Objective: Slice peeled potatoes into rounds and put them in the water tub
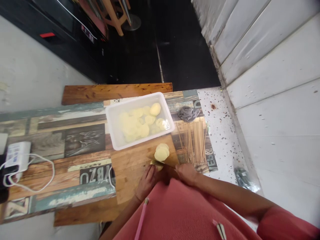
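Observation:
My right hand (187, 173) is wrapped round the handle of a knife (163, 163), whose blade points left across a potato (158, 167). On the potato's left side, the fingers of my left hand (147, 181) press it against the wooden cutting board (130, 173). Just beyond the blade lies a small overlapping stack of pale potato slices (161, 152). A white plastic tub (113, 141) stands at the board's far edge, with peeled potatoes and slices (135, 123) in cloudy water.
Thin wooden skewers (193, 141) lie right of the board, with a crumpled grey cloth (188, 114) beyond them. At far left, a white power strip (19, 156) trails cables over the patterned table (85, 123). A tiled wall (275, 100) rises on the right.

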Tool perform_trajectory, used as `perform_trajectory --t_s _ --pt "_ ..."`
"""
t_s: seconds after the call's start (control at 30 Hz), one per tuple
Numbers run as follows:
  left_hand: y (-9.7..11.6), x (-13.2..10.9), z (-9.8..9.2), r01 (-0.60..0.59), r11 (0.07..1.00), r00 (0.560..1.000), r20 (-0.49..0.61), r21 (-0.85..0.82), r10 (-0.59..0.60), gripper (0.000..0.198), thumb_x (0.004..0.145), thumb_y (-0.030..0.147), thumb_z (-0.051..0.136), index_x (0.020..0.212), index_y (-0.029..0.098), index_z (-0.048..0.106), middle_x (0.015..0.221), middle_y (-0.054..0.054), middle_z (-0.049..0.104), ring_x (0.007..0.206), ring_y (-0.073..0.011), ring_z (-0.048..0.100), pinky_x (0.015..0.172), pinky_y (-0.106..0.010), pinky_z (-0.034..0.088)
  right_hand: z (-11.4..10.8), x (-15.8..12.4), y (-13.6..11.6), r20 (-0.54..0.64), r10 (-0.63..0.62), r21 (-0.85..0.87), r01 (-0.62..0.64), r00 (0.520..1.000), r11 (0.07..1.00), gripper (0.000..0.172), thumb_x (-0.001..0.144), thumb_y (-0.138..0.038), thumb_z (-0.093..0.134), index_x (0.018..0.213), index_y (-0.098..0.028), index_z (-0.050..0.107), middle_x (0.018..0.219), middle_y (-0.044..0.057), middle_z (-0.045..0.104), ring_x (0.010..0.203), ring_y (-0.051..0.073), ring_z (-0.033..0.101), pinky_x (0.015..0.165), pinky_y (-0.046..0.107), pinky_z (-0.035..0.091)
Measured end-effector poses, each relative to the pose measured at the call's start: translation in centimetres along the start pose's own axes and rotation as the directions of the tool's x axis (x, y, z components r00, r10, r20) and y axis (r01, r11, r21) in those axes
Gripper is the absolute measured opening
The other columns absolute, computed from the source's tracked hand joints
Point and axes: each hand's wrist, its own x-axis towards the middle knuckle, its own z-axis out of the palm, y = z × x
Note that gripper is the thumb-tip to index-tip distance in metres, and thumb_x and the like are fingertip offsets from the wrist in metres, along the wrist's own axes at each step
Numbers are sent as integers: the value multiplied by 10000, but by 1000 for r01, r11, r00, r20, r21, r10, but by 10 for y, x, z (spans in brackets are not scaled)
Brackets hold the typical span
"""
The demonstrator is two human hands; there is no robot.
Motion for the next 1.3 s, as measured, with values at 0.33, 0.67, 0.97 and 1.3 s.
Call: perform_trajectory --t_s 0.33,0.67,0.97,1.3 --pt "3 5 -29 -22 999 1000 3 -48 22 366 943 153 389 1279 142 532 1132 -144 647 1149 -272 578 913 -384 545 -35 -19 10 -50 -148 -95 143 988 985 175 883 -224 492 926 -107 615 848 126 684 744 221 639 570 296 431" --pt "-18 61 -33 278 939 958 133 -202 -255 472 863 267 590 1318 187 495 1198 -139 599 1081 -264 605 907 -419 535 -27 -49 54 -300 64 1 -67 952 998 291 952 -199 370 825 -142 625 670 44 645 577 133 568 535 260 295" --pt "-14 146 -16 433 900 744 582 -45 -329 888 604 183 768 1400 180 374 1257 -128 533 1154 -282 501 993 -392 400 -8 -68 50 -382 182 130 -143 906 981 390 988 -256 290 762 -155 591 630 51 651 556 142 591 540 255 299" --pt "1 156 -15 459 888 709 596 16 -377 515 582 237 806 1032 160 568 1201 -105 514 1121 -274 477 937 -363 397 -5 -76 46 -366 240 151 -198 899 969 363 985 -239 301 777 -156 587 655 61 668 569 149 611 539 246 307"
